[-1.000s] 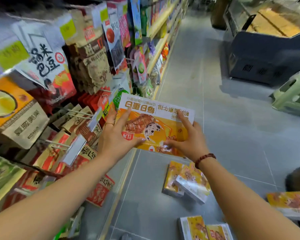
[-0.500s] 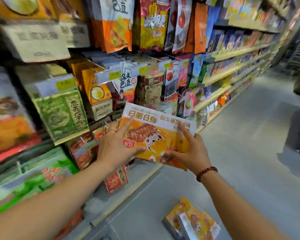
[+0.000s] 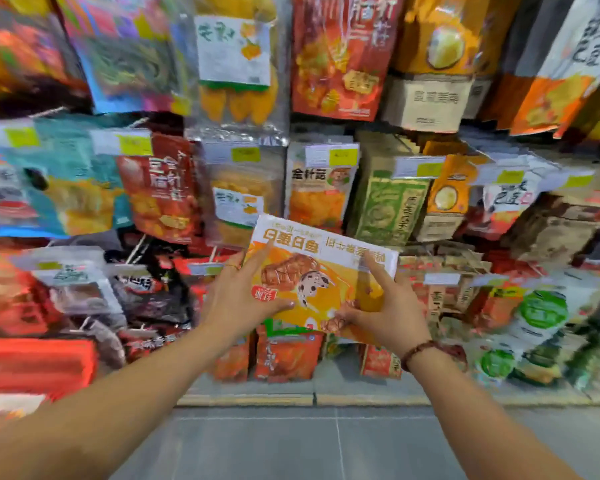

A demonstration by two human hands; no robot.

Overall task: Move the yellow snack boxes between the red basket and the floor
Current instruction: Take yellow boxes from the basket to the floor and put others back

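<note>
Both hands holding one box at the shelves.
Left hand [image 3: 245, 299] and right hand [image 3: 388, 313] are gripping the flat yellow cardboard snack box [image 3: 321, 271] by its sides, near hanging snack bags [image 3: 388, 206], above grey tiled floor [image 3: 326, 445].

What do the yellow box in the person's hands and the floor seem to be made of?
Yellow snack box: likely glossy printed cardboard; flat faces, crisp straight edges. Floor: probably grey matte tile; thin straight joint lines cross it.
</note>
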